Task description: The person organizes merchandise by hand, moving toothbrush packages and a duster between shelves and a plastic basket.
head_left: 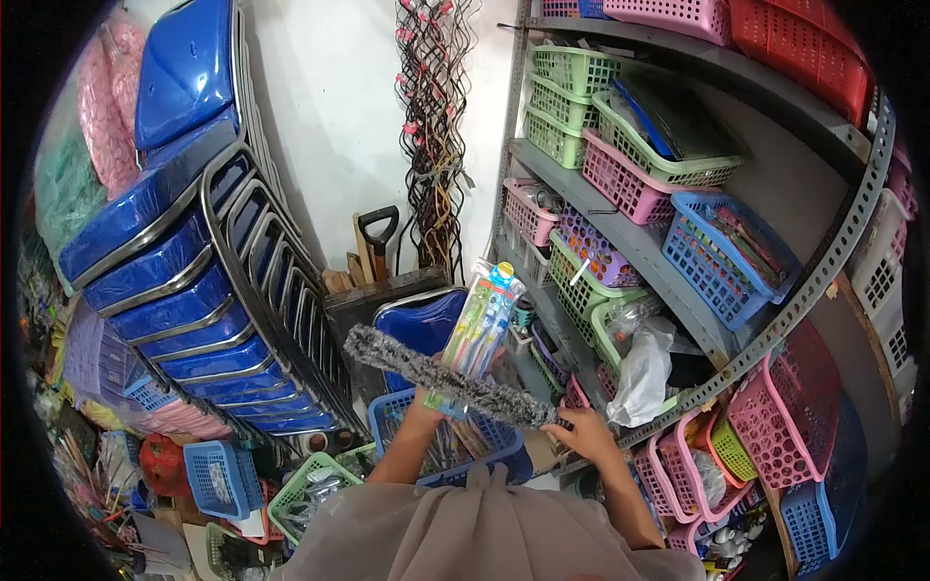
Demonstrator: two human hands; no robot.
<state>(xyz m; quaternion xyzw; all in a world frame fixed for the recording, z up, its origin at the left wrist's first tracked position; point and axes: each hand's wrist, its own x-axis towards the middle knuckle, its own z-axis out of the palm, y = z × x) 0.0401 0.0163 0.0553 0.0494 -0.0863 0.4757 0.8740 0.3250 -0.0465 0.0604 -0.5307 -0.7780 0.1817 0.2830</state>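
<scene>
The fuzzy grey duster [397,355] crosses before the toothbrush packets [481,324], one end pinched in the right hand [587,435]'s fingers; likely light and flexible, best gripped there. The left hand [422,412]'s partly hidden fingers clasp the probably slippery packets.

We have stacked chairs [160,266] on our left and a rack [572,194] holding baskets [712,261] on our right. Before us sits another basket [515,461], with the wall [315,107] beyond it
</scene>
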